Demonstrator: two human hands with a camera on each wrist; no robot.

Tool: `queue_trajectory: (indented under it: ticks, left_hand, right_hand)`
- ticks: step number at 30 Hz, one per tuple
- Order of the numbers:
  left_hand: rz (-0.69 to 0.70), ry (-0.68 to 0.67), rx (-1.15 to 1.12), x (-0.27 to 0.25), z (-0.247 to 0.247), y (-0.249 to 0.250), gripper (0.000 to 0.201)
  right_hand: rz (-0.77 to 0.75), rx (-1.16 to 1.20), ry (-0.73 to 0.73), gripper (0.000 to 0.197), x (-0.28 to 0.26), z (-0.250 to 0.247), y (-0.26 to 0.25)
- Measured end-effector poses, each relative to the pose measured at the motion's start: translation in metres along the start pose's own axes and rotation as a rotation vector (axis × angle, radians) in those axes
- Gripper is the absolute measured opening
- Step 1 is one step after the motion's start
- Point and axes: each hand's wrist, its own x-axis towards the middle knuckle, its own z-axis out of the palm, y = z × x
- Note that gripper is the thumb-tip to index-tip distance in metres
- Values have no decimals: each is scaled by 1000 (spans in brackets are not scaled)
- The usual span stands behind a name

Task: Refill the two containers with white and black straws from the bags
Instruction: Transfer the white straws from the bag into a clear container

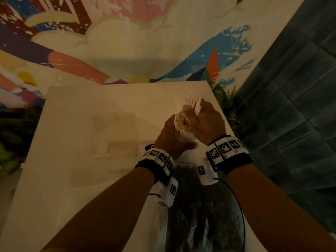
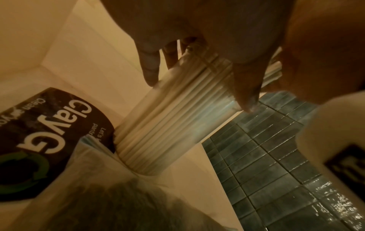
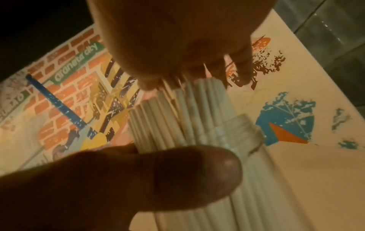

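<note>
A bundle of white straws (image 1: 183,127) is held upright above the right side of the desk (image 1: 76,124), wrapped by the left hand (image 1: 170,136) around its lower half, where a clear sleeve (image 2: 158,134) is seen over it. The right hand (image 1: 205,120) is closed at the top of the bundle, a few straws pinched and drawn up above the rest. The step in hand is judged to be the pulling of a portion free for a container. The lower grip should be kept firm but not crushing (paper straws flatten easily), and the portion should be lifted straight along its length so that neighbours are not dragged out and scattered. A clear container (image 1: 113,135) lies faintly visible to the left on the desk; its compartments cannot be told. A bag of black straws (image 1: 192,206) rests at the near edge, untouched.
</note>
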Motion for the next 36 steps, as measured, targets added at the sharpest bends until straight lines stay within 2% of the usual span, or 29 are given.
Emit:
queue_trajectory:
  ticks: [1, 2, 3, 5, 7, 8, 9, 10, 13, 14, 15, 16, 18, 20, 21, 22, 24, 26, 28, 31, 33, 35, 36]
  left_hand:
    - [-2, 2, -2, -2, -1, 2, 94]
    - [-3, 4, -11, -2, 0, 1, 95]
    - [-9, 5, -21, -3, -1, 3, 94]
    - [-6, 1, -34, -4, -3, 5, 88]
    - [-5, -5, -60, -5, -3, 3, 90]
    - [-10, -7, -67, -5, -2, 1, 90]
    - [-7, -12, -60, -5, -1, -1, 91]
    - [-14, -14, -42, -3, 0, -3, 91]
    - [17, -21, 63, 1, 1, 0, 91]
    - [40, -23, 113, 2, 2, 0, 90]
    - [48, -22, 151, 3, 2, -2, 89]
    - [38, -21, 162, 3, 2, -2, 87]
    - [32, -23, 200, 5, 3, -6, 79]
    - [24, -27, 254, 2, 1, -3, 75]
    - [46, -17, 279, 1, 0, 2, 72]
    - [66, -20, 299, 0, 0, 4, 69]
    - [112, -34, 329, -6, -1, 13, 71]
    - [180, -56, 369, -10, -4, 13, 72]
    - [153, -47, 315, -12, -8, 16, 75]
    - [168, -44, 263, -10, -10, 24, 58]
    - [135, -65, 248, -7, -9, 20, 53]
    - [78, -57, 161, -9, -7, 15, 52]
    - [52, -39, 109, -9, -6, 10, 60]
  right_hand:
    - [39, -67, -121, 62, 0, 0, 2]
    - [56, -71, -166, 64, -1, -1, 1]
    - [40, -18, -133, 68, -1, -3, 1]
    - [-37, 231, 138, 74, 1, -6, -2]
    - [-157, 375, 416, 66, 4, -8, -7]
    - [-225, 337, 482, 60, 4, -10, -10]
    - [-278, 272, 482, 54, 4, -10, -12]
    - [-307, 203, 399, 51, 4, -9, -12]
    - [-248, -48, -122, 59, 2, 7, 1]
    - [-232, -135, -228, 66, 1, 11, 6]
    - [-223, -175, -259, 72, 0, 13, 10]
    - [-207, -167, -235, 72, 0, 13, 10]
    - [-161, -16, -79, 62, 1, 8, 4]
    - [-215, 105, 64, 57, 0, 4, -6]
    - [-267, 110, 91, 56, -1, 2, -13]
    - [-322, 82, 77, 54, -1, 3, -19]
    - [-377, -82, -68, 52, -2, 9, -22]
    - [-341, -285, -237, 54, -3, 16, -13]
    - [-285, -333, -295, 51, -4, 19, -2]
    - [-225, -318, -309, 57, -7, 22, 0]
    - [-189, -290, -252, 59, -9, 25, -1]
    - [-179, -230, -157, 49, -10, 27, 0]
    - [-171, -186, -100, 40, -9, 27, -1]
